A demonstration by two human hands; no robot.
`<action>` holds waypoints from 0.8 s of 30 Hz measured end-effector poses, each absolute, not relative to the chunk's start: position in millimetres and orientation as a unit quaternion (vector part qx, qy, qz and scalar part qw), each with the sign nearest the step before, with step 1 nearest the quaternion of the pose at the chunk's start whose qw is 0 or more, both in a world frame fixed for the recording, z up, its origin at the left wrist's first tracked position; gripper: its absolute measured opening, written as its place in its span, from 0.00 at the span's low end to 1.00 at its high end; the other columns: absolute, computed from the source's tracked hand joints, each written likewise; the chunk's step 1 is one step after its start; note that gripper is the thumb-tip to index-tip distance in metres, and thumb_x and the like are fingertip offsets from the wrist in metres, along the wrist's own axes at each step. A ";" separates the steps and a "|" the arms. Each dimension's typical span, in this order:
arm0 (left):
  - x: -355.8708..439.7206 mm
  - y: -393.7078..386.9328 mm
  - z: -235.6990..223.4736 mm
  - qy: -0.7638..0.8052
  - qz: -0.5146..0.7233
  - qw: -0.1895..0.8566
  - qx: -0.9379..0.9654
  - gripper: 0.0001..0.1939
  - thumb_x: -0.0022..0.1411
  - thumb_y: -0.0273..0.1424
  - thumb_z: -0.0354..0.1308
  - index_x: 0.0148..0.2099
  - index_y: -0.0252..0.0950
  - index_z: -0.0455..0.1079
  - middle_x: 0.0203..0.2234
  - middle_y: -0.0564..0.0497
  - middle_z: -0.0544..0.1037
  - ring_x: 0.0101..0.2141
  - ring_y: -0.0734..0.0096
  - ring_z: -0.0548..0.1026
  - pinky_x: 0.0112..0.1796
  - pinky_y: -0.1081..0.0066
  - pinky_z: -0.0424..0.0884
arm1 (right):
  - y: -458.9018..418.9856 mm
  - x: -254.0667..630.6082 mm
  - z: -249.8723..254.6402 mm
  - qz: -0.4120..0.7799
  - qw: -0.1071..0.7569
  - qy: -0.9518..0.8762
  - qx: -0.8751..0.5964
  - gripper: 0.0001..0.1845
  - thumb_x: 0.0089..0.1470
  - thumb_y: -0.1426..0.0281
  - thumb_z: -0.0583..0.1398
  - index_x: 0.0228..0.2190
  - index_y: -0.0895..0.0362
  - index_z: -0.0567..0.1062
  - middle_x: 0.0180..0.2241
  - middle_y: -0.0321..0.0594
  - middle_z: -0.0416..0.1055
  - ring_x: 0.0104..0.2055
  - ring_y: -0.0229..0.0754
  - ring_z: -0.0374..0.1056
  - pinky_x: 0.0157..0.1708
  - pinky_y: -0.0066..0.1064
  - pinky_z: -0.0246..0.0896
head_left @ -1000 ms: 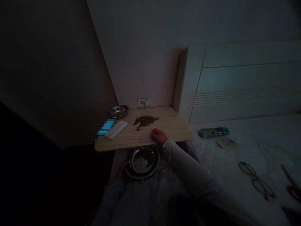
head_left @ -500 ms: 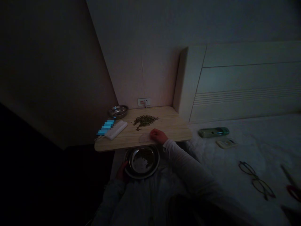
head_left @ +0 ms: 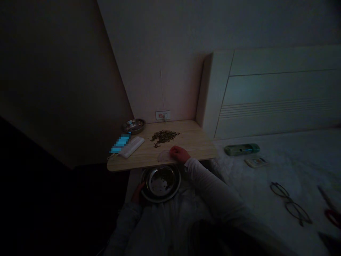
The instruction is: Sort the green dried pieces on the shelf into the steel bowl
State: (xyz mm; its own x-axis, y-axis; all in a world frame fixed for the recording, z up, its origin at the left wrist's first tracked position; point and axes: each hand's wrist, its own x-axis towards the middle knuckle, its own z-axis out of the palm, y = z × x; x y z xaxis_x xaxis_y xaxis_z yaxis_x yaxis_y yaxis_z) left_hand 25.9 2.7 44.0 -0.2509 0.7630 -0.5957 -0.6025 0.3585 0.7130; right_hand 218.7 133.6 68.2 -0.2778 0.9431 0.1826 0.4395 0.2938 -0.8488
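Observation:
My right hand [head_left: 180,154] is closed over the front part of the wooden board [head_left: 197,142], pinching the edge of a clear, round piece of plastic [head_left: 163,155] that looks like a lid. Behind it lies a loose pile of small dark green beans or seeds [head_left: 164,136]. Below the board's front edge, my left hand [head_left: 137,193] grips the left rim of a metal bowl [head_left: 161,199]. Inside that bowl are more of the dark grains [head_left: 168,177], mostly toward the back and right.
On the board's left stand a second metal bowl [head_left: 134,126], a phone with a blurred screen [head_left: 120,143] and a white power strip [head_left: 131,147]. A green case [head_left: 242,149], a small card-like item [head_left: 256,162], eyeglasses [head_left: 290,203] and red-handled scissors [head_left: 331,213] lie on the bed.
Hardly anything differs. My right hand stays at the clear plastic piece, and my left hand still holds the bowl in the same place.

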 end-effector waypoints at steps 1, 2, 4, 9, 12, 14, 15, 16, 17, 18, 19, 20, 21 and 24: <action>25.9 2.3 44.6 0.558 0.562 0.605 0.075 0.11 0.50 0.24 0.46 0.26 0.39 0.69 0.17 0.50 0.75 0.37 0.66 0.71 0.40 0.68 0.63 | 133.6 218.6 68.1 0.352 0.360 -0.719 -0.479 0.06 0.42 0.67 0.54 0.24 0.58 0.66 0.21 0.32 0.66 0.24 0.32 0.60 0.27 0.24 0.52; 25.9 1.8 45.2 0.563 0.560 0.604 0.076 0.11 0.50 0.23 0.45 0.27 0.39 0.69 0.17 0.50 0.75 0.37 0.65 0.71 0.40 0.68 0.63 | 133.5 218.5 68.1 0.355 0.359 -0.719 -0.478 0.06 0.42 0.68 0.53 0.24 0.58 0.66 0.21 0.32 0.66 0.24 0.31 0.60 0.26 0.24 0.52; 26.0 1.2 46.0 0.569 0.557 0.601 0.074 0.12 0.50 0.23 0.45 0.28 0.38 0.69 0.17 0.49 0.75 0.37 0.65 0.71 0.41 0.68 0.63 | 133.2 218.4 68.7 0.359 0.356 -0.718 -0.479 0.06 0.42 0.68 0.53 0.24 0.58 0.66 0.21 0.33 0.66 0.25 0.32 0.60 0.26 0.24 0.52; 25.0 2.8 41.8 0.551 0.558 0.616 0.077 0.10 0.49 0.23 0.47 0.22 0.37 0.67 0.18 0.48 0.75 0.37 0.65 0.71 0.40 0.68 0.62 | 131.7 218.3 70.6 0.346 0.347 -0.721 -0.490 0.06 0.41 0.68 0.54 0.24 0.58 0.66 0.21 0.33 0.67 0.26 0.32 0.60 0.27 0.24 0.52; 25.0 4.1 41.4 0.550 0.562 0.614 0.071 0.12 0.49 0.22 0.46 0.19 0.37 0.66 0.17 0.48 0.75 0.38 0.65 0.70 0.41 0.69 0.61 | 130.6 218.2 71.4 0.347 0.348 -0.722 -0.488 0.06 0.42 0.67 0.54 0.24 0.58 0.66 0.21 0.33 0.67 0.25 0.32 0.60 0.27 0.24 0.52; 26.6 3.3 45.5 0.547 0.560 0.620 0.062 0.12 0.49 0.23 0.46 0.18 0.36 0.66 0.17 0.48 0.75 0.38 0.65 0.70 0.41 0.69 0.62 | 129.7 218.1 72.1 0.346 0.348 -0.722 -0.488 0.06 0.42 0.68 0.53 0.24 0.57 0.66 0.21 0.33 0.67 0.25 0.32 0.61 0.27 0.24 0.52; 27.8 2.5 48.4 0.547 0.558 0.622 0.059 0.13 0.49 0.23 0.46 0.18 0.36 0.66 0.17 0.47 0.75 0.38 0.64 0.70 0.41 0.68 0.62 | 129.3 218.1 72.5 0.345 0.347 -0.721 -0.490 0.06 0.42 0.68 0.53 0.24 0.57 0.66 0.21 0.33 0.67 0.25 0.32 0.60 0.27 0.24 0.52; 29.0 1.6 51.5 0.548 0.556 0.622 0.058 0.12 0.49 0.24 0.46 0.18 0.35 0.66 0.17 0.47 0.75 0.38 0.63 0.70 0.41 0.68 0.62 | 129.0 218.0 72.8 0.344 0.346 -0.720 -0.493 0.06 0.42 0.68 0.53 0.24 0.57 0.66 0.21 0.33 0.67 0.25 0.32 0.60 0.27 0.24 0.52; 30.0 0.8 54.1 0.549 0.555 0.622 0.059 0.12 0.49 0.24 0.46 0.18 0.35 0.66 0.17 0.46 0.75 0.37 0.62 0.70 0.41 0.67 0.62 | 128.9 218.0 72.9 0.344 0.345 -0.721 -0.493 0.06 0.42 0.68 0.53 0.24 0.58 0.66 0.21 0.33 0.67 0.25 0.32 0.60 0.27 0.24 0.52; 30.7 0.2 55.9 0.551 0.555 0.620 0.061 0.11 0.49 0.24 0.46 0.19 0.34 0.67 0.17 0.46 0.75 0.37 0.62 0.70 0.41 0.66 0.62 | 129.0 218.0 72.9 0.346 0.345 -0.721 -0.492 0.06 0.42 0.68 0.53 0.24 0.58 0.66 0.21 0.33 0.67 0.24 0.32 0.60 0.26 0.24 0.52; 30.9 0.0 56.5 0.553 0.555 0.618 0.062 0.11 0.49 0.24 0.47 0.20 0.34 0.67 0.17 0.46 0.75 0.37 0.62 0.71 0.41 0.66 0.62 | 129.2 218.0 72.7 0.348 0.346 -0.722 -0.489 0.06 0.42 0.68 0.53 0.24 0.58 0.66 0.21 0.33 0.66 0.24 0.32 0.60 0.26 0.24 0.52; 30.7 0.1 56.0 0.554 0.557 0.616 0.063 0.11 0.48 0.24 0.47 0.20 0.35 0.67 0.17 0.47 0.75 0.36 0.62 0.71 0.41 0.66 0.62 | 129.7 218.0 72.2 0.350 0.346 -0.722 -0.486 0.06 0.42 0.68 0.53 0.24 0.58 0.66 0.21 0.33 0.66 0.24 0.32 0.60 0.26 0.24 0.52; 30.0 0.6 54.5 0.556 0.561 0.610 0.064 0.11 0.48 0.23 0.47 0.20 0.35 0.67 0.17 0.48 0.75 0.35 0.63 0.72 0.41 0.66 0.63 | 130.2 218.0 71.5 0.351 0.346 -0.722 -0.485 0.06 0.41 0.68 0.53 0.24 0.58 0.66 0.21 0.32 0.66 0.24 0.32 0.60 0.26 0.24 0.52; 27.1 2.8 47.3 0.560 0.582 0.584 0.089 0.12 0.48 0.21 0.47 0.19 0.37 0.66 0.14 0.51 0.74 0.28 0.67 0.73 0.39 0.68 0.64 | 131.9 218.0 69.7 0.347 0.347 -0.723 -0.486 0.06 0.42 0.68 0.53 0.24 0.57 0.66 0.21 0.32 0.66 0.24 0.32 0.60 0.26 0.24 0.52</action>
State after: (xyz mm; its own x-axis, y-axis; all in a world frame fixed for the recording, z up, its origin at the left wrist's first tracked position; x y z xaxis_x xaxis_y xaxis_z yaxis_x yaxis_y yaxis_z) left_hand 27.1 2.8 47.3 -0.3028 0.7784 -0.5498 -0.5792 0.3078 0.7548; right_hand 218.0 131.9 69.7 -0.2880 0.9435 0.1641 0.4619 0.2870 -0.8392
